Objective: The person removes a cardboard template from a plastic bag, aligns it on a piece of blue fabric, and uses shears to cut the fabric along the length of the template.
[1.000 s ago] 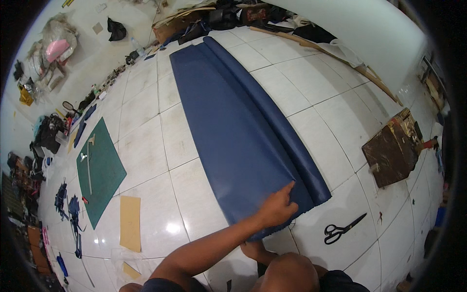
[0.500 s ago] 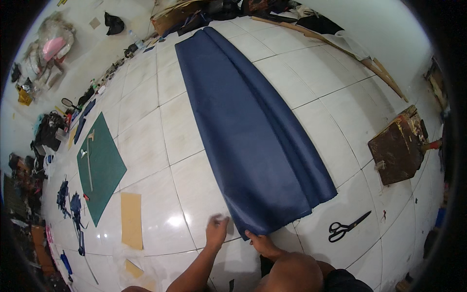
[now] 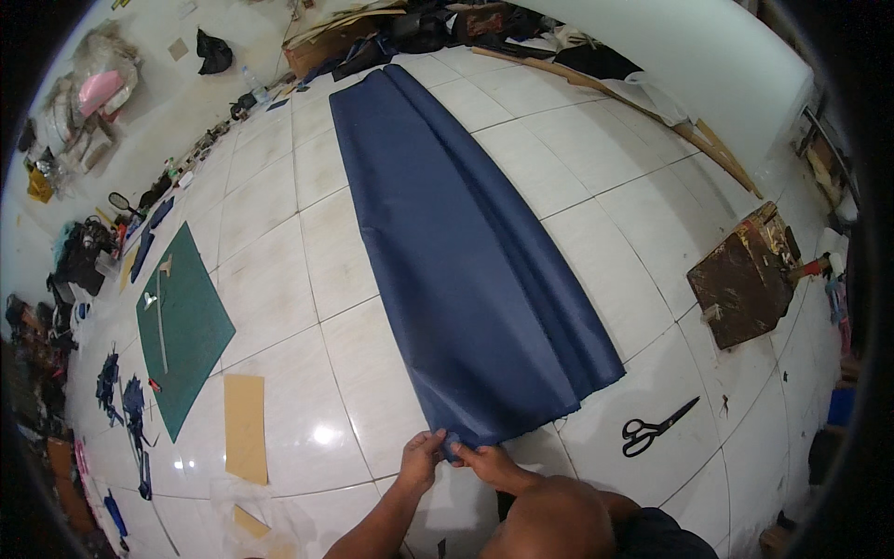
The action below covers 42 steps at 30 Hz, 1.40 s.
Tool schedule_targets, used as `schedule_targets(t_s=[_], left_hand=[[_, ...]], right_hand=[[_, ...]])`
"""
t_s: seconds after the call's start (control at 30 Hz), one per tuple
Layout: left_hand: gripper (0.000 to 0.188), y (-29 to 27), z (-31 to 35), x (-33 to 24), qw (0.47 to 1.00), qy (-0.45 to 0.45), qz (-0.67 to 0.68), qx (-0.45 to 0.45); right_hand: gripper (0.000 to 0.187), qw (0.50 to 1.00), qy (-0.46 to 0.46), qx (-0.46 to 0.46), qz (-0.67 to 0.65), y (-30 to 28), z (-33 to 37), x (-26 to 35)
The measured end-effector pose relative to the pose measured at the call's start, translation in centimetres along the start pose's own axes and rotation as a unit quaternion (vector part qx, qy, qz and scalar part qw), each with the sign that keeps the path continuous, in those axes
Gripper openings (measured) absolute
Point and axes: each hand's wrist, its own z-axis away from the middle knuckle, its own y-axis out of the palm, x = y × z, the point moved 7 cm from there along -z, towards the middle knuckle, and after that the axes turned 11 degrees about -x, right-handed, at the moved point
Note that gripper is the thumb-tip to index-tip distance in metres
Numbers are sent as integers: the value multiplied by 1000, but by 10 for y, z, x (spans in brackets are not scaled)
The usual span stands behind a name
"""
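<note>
A long piece of dark blue fabric [image 3: 456,270] lies lengthwise on the white tiled floor, folded along its right side. Both hands are at its near left corner. My left hand [image 3: 421,461] is closed, its fingertips pinching the corner. Beside it, my right hand [image 3: 489,466] grips the near edge between thumb and fingers. A small bit of the corner shows turned up between the two hands. Black-handled scissors [image 3: 659,427] rest on the floor to the right of the fabric.
A green cutting mat [image 3: 186,345] with a metal ruler [image 3: 161,321] lies at left, near a tan cardboard piece [image 3: 245,429]. Dark blue scraps [image 3: 135,410] lie beyond the mat's left side. At right stands a worn brown block [image 3: 740,279]. Clutter lines the walls.
My left hand has moved right and closed on the fabric's corner, where before it was apart from it. My right hand stays on the edge. The view has shifted slightly.
</note>
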Motion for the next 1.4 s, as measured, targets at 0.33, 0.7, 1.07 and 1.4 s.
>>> schedule_targets(t_s=[0.33,0.7,1.07,1.4], left_hand=[[24,-92,-28,-72,972,85,-218,-29],[21,-224,-28,-137,962,131,-236,-36],[31,-285,33,16,928,108,-300,-189],[28,-373,-1,-83,900,219,-255,-276]], right_hand=[[90,638,-315,-431,555,-131,30,164],[97,745,-258,-246,563,-52,-17,95],[99,836,-237,-137,475,-93,19,72],[63,752,-412,-309,412,-89,4,164]])
